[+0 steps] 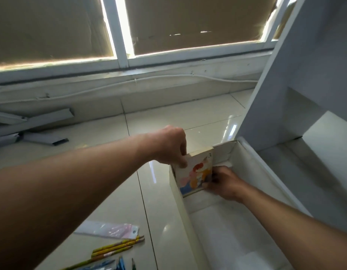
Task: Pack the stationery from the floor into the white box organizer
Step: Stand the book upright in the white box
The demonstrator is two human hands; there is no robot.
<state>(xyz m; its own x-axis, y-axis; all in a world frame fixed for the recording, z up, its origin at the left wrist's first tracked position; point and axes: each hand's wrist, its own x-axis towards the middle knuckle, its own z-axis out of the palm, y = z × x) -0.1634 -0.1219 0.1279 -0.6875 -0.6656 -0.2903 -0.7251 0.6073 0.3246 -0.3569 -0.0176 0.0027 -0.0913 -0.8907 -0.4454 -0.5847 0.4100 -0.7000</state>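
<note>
Grey metal rails (32, 125) lie on the tiled floor (114, 191) at far left, below a window covered with cardboard (51, 26). Nearer the camera, a clear plastic packet (108, 229) and several yellow pencils (116, 248) rest on the tiles. The left hand (168, 146) pinches the top left corner of a small illustrated book (196, 172), which stands upright in the far compartment of the white box organizer (178, 201). The right hand (225, 184) grips the book's right edge inside the box. A white shelf unit (305, 75) rises at right.
</note>
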